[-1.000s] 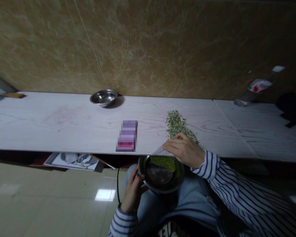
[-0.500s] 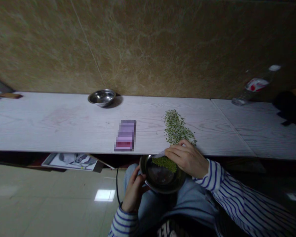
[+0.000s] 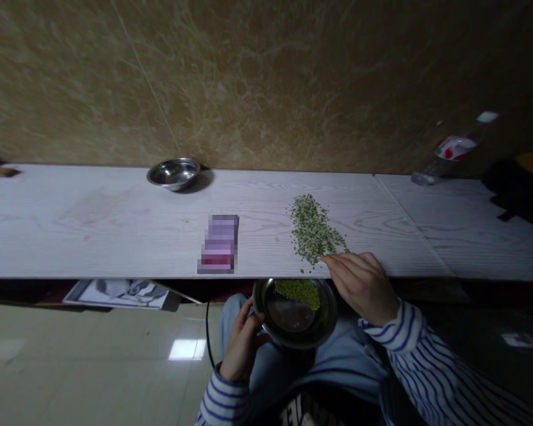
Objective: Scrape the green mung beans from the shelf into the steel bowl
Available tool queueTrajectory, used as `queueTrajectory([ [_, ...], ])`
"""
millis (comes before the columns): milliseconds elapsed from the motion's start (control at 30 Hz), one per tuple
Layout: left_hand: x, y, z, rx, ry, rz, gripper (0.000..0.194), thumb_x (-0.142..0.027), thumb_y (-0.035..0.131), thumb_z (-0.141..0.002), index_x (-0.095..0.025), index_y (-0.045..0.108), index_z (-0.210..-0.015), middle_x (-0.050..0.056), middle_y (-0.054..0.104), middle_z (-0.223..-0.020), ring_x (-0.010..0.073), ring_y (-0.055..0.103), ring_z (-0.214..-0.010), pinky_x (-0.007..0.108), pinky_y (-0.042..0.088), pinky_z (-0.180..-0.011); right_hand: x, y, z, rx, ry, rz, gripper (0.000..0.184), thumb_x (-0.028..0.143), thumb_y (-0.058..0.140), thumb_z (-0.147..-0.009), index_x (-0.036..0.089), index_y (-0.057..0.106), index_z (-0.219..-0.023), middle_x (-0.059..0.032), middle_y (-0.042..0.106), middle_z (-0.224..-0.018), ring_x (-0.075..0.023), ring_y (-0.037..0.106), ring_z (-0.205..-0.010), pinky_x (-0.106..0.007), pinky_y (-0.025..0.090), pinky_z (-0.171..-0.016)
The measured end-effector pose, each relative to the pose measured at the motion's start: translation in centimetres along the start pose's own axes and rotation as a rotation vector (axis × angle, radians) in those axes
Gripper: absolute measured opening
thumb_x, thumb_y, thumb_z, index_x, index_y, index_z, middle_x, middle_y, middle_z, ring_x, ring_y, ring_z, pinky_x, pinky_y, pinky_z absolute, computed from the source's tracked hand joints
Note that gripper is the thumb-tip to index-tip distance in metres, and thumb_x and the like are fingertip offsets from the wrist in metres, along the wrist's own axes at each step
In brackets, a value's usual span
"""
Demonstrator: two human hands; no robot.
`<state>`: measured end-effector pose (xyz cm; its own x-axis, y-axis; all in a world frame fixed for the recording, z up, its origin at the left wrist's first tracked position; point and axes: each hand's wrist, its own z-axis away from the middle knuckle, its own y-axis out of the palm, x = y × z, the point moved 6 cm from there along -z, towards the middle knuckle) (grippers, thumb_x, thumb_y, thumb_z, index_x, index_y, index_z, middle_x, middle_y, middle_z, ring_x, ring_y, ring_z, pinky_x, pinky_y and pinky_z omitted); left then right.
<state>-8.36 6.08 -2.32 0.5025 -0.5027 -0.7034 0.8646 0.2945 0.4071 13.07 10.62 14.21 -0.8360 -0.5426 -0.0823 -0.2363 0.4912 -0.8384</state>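
Observation:
My left hand point(image 3: 242, 346) is closed on the near left rim of a steel bowl point(image 3: 288, 340), fingers outside and thumb at the edge. Inside the bowl, small green mung beans point(image 3: 298, 291) lie heaped along the far side. More mung beans point(image 3: 313, 228) are spread thinly over the white tabletop point(image 3: 257, 195). At the near edge of this spread is my right hand point(image 3: 362, 284), its fingers pinched together. A thin pale card-like piece is in that pinch, mostly hidden by the fingers now. The bowl sits over my lap, just below the table's front edge.
A phone-sized item, blurred out point(image 3: 218, 244), lies left of the beans. Farther back stands a second steel bowl point(image 3: 174, 174). A plastic bottle point(image 3: 455, 148) and a dark bag point(image 3: 519, 189) are at the right. Under the tabletop, an open drawer point(image 3: 119, 294) juts out.
My right hand has swung from over the bowl back to the right, its fingertips now at the beans on the table. My left hand keeps its hold on the bowl. The view has shifted slightly right.

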Motion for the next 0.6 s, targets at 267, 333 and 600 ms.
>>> queueTrajectory([
  [267,0.1,0.3,-0.1,0.037,-0.025,-0.016,0.056,-0.033,0.072,-0.068,-0.023,0.063,-0.122,0.006,0.067,-0.101,0.0229,0.066,-0.089,0.032,0.055,-0.069,1.1,0.1,0.2,0.053,-0.031,-0.026,0.021,0.008,0.053,-0.094,0.012,0.065,-0.111,-0.0078,0.076,-0.099,-0.0194,0.065,-0.088,-0.035,0.038,-0.074],
  [333,0.1,0.4,-0.1,0.047,-0.026,-0.023,0.055,-0.033,0.071,-0.069,-0.023,0.063,-0.123,0.006,0.067,-0.101,0.0225,0.065,-0.089,0.031,0.055,-0.067,1.2,-0.1,0.5,0.051,-0.035,-0.032,0.021,0.009,0.053,-0.095,0.012,0.065,-0.112,-0.0072,0.076,-0.099,-0.0197,0.065,-0.089,-0.036,0.038,-0.075],
  [600,0.1,0.6,0.0,0.057,-0.021,0.0,0.058,-0.031,0.073,-0.069,-0.02,0.062,-0.125,0.009,0.068,-0.104,0.0207,0.064,-0.084,0.03,0.053,-0.065,1.0,-0.1,1.3,0.033,0.0,-0.048,0.022,0.007,0.054,-0.094,0.011,0.064,-0.113,-0.0074,0.076,-0.101,-0.0194,0.065,-0.09,-0.035,0.039,-0.076],
])
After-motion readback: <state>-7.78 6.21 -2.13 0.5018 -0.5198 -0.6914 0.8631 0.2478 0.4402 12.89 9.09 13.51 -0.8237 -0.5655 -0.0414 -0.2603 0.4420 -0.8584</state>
